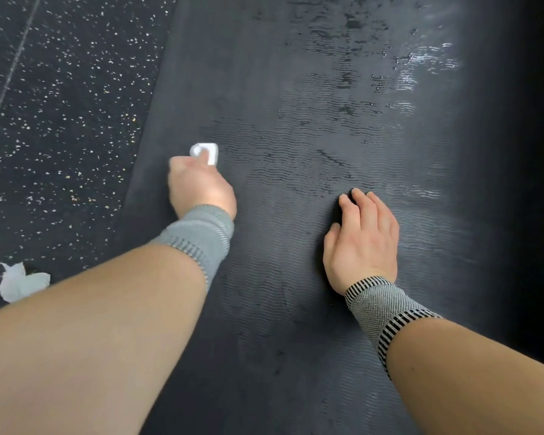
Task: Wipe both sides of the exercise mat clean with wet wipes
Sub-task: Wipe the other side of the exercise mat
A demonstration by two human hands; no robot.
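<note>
A dark grey ribbed exercise mat (pixel 296 309) lies flat on the floor and runs away from me. Wet streaks shine on its far right part. My left hand (pixel 198 186) is closed on a small bunched white wet wipe (pixel 205 152), pressed to the mat near its left edge. My right hand (pixel 363 240) rests palm down on the middle of the mat, fingers slightly spread, holding nothing. Both wrists wear grey knitted bands.
Black rubber flooring with white speckles (pixel 60 120) lies left of the mat. A crumpled white wipe (pixel 19 282) sits on that floor near my left forearm. The mat's right side falls into dark shadow.
</note>
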